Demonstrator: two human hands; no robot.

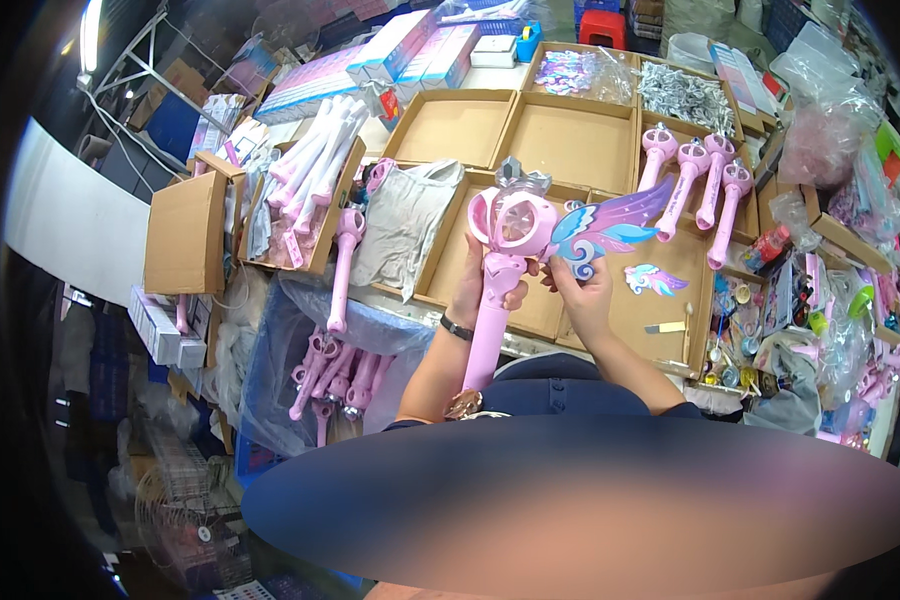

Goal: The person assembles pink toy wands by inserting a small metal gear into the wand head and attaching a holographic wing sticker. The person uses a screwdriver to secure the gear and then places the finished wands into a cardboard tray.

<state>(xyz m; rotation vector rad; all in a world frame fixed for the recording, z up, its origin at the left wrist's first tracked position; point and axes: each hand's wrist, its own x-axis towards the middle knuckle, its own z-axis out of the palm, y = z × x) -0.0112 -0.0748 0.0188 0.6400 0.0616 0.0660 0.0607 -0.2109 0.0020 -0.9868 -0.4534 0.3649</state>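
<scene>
My left hand (470, 288) is wrapped round a pink toy wand (487, 335), just below its round, open-framed head. A silvery grey crown-shaped piece tops the head. With its fingertips, my right hand (584, 296) pinches the lower curl of a purple and blue wing piece (610, 228), which sits against the right side of the wand head. Whether the wing is fixed there I cannot tell. Below and to the right, another wing piece (655, 280) lies in a cardboard tray (625, 322), with a small flat-bladed tool (666, 327) nearby.
Several pink wands (715, 190) lie at the right, beside grey parts (685, 95) in a tray. A box of white-and-pink wands (315, 165) and a grey cloth (405, 225) are at the left. Below them stands a plastic-lined blue crate (265, 385) holding more wands.
</scene>
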